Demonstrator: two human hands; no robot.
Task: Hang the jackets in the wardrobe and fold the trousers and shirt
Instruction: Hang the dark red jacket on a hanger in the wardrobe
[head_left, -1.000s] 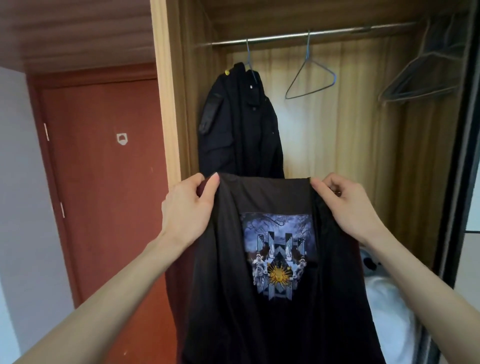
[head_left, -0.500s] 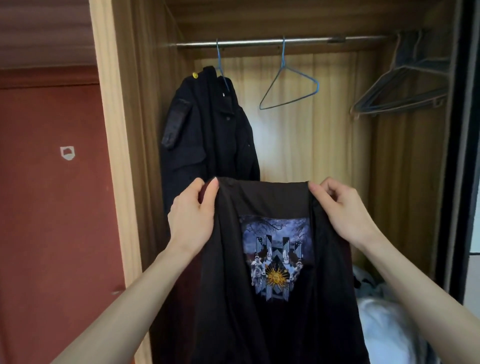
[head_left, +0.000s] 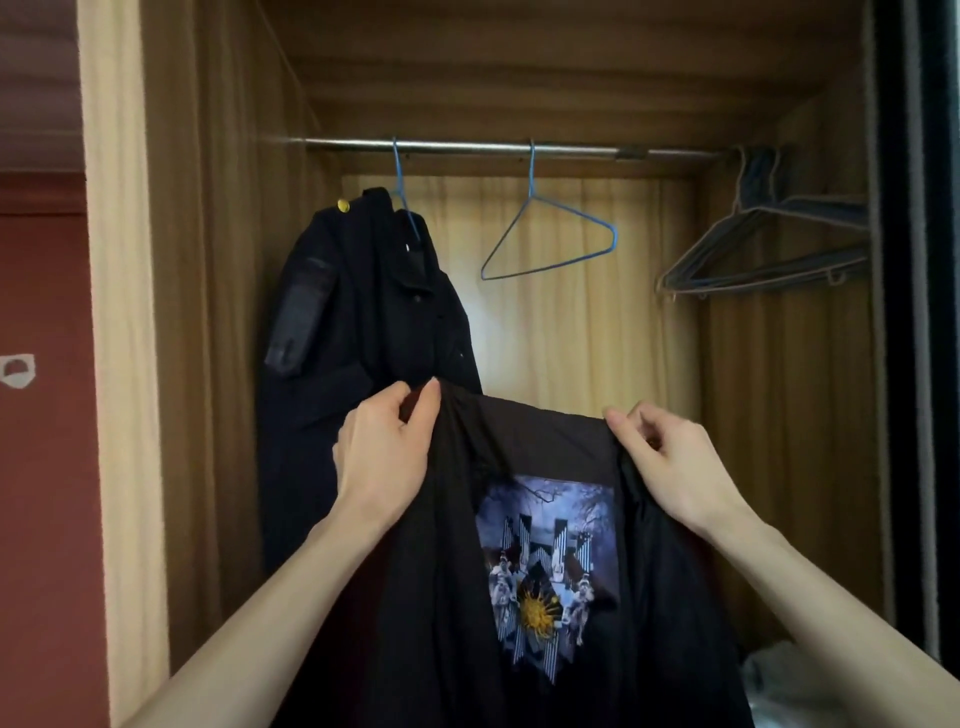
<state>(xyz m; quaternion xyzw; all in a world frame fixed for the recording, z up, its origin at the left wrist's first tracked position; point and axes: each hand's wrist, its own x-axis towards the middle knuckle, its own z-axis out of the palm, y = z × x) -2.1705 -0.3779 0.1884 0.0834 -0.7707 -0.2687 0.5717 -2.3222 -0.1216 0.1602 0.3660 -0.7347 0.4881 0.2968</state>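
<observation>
Item: printed black jacket (head_left: 545, 597), pinched at its top edge by your left hand (head_left: 382, 457) and right hand (head_left: 670, 467); empty blue hanger (head_left: 550, 244) hung above your fingertips.

Both arms raised forward, each hand gripping cloth at the top edge.

The left hand (head_left: 382, 457) is seen from the back, wrist bent a little, thumb and forefinger pinched together at the top with the other fingers curled under; its bare forearm runs down to the lower left corner. The right hand (head_left: 667, 462) sits level with it and well apart, also back toward the camera, forefinger stretched along the edge toward the left hand, remaining fingers curled with the knuckles up; its bare forearm slopes to the lower right edge. Both hands grip the jacket (head_left: 452, 597) by its upper corners, and it hangs between the forearms.
</observation>
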